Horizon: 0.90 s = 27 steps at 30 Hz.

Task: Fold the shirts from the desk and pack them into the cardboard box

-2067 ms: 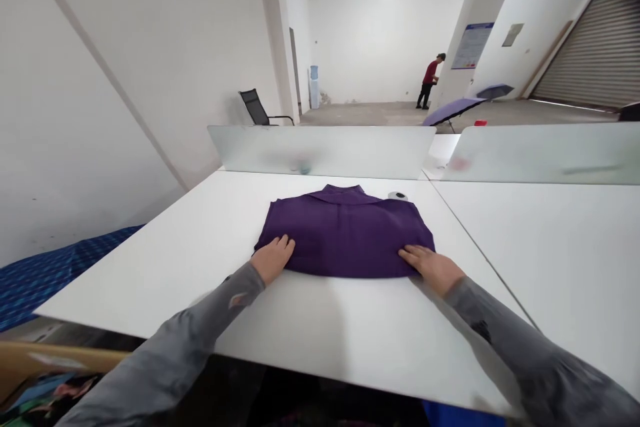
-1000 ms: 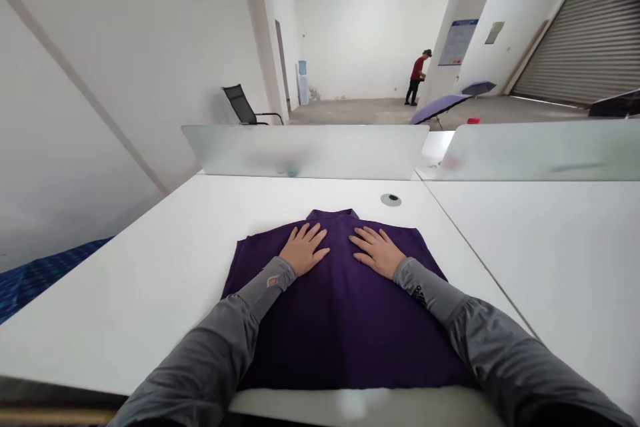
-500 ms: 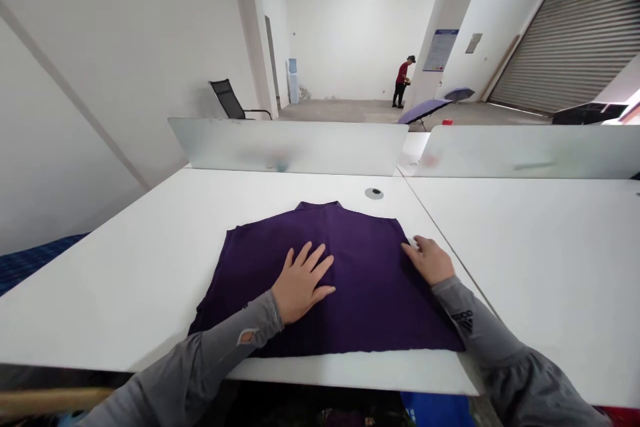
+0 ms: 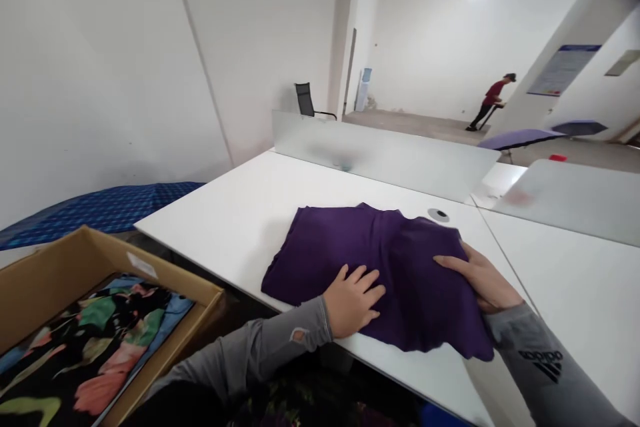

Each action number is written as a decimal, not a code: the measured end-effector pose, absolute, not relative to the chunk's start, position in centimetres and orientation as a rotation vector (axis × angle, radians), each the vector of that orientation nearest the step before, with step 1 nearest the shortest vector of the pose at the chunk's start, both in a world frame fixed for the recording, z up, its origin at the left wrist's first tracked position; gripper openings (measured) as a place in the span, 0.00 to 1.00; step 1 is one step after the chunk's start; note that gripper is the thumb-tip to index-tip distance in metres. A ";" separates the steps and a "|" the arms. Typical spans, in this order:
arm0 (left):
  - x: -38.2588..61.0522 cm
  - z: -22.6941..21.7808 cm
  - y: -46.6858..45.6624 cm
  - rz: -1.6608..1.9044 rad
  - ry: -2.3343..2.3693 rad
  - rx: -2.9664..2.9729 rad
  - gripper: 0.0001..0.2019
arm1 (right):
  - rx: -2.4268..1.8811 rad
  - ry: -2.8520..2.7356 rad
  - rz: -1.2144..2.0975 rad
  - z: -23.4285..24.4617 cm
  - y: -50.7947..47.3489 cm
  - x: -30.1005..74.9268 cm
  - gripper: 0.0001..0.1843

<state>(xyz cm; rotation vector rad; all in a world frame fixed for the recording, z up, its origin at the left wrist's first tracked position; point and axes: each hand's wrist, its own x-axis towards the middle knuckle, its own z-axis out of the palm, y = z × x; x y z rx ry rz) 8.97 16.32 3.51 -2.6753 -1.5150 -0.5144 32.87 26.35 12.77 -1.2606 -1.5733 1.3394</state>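
A folded purple shirt (image 4: 325,240) is spread over the near part of the white table, wrinkled through its middle and raised at the right side. My left hand (image 4: 353,300) rests palm down on its near middle portion, fingers spread apart. At the right edge of the cloth, my right hand (image 4: 483,277) grips it with the thumb on top; the other fingers are mostly hidden beneath the fabric. The shirt's lower edge hangs loosely in waves near the right forearm.
The white table (image 4: 225,207) has a round cable hole (image 4: 439,215) and frosted dividers (image 4: 380,150) along its back. An open cardboard box (image 4: 60,260) with floral cloth (image 4: 100,340) stands at left, near a blue checked umbrella (image 4: 120,207). A person (image 4: 493,103) stands far back.
The view has swung left, bringing the cardboard box into sight. My right hand has taken hold of the shirt's right edge and lifted it, wrinkling the cloth. My left hand stays on it.
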 end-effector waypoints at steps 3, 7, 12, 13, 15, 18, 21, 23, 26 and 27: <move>7.5 3.7 13.6 -0.543 -1.627 -2.699 0.26 | -1.097 -1.846 1.163 14.2 27.1 25.9 0.34; 3.8 3.5 10.6 -0.695 -1.701 -2.807 0.25 | -1.066 -2.104 0.887 11.8 27.7 15.2 0.40; -0.1 3.0 6.2 -1.022 -1.993 -2.617 0.13 | -1.011 -2.303 1.039 7.5 27.3 9.0 0.42; -0.5 3.0 5.5 -1.130 -2.047 -2.521 0.11 | -0.961 -2.347 0.895 6.9 27.2 9.2 0.39; -1.2 2.8 4.5 -1.358 -2.125 -2.239 0.11 | -0.836 -2.461 0.482 5.8 27.1 10.3 0.33; -1.7 2.6 5.0 -1.406 -2.091 -1.894 0.12 | -0.783 -2.689 0.056 4.2 26.9 12.4 0.31; -1.6 1.9 6.8 -1.056 -1.956 -2.012 0.18 | -0.880 -2.797 -0.031 2.8 26.7 13.4 0.32; -1.6 1.2 7.8 -0.810 -1.905 -2.155 0.25 | -0.916 -2.800 -0.035 2.3 26.8 13.6 0.31; -1.8 0.5 8.4 -0.673 -1.888 -2.264 0.25 | -0.895 -2.795 -0.008 2.1 27.0 14.1 0.30; -2.0 0.4 8.4 -0.692 -1.891 -2.284 0.24 | -0.876 -2.774 0.017 2.2 27.1 14.4 0.29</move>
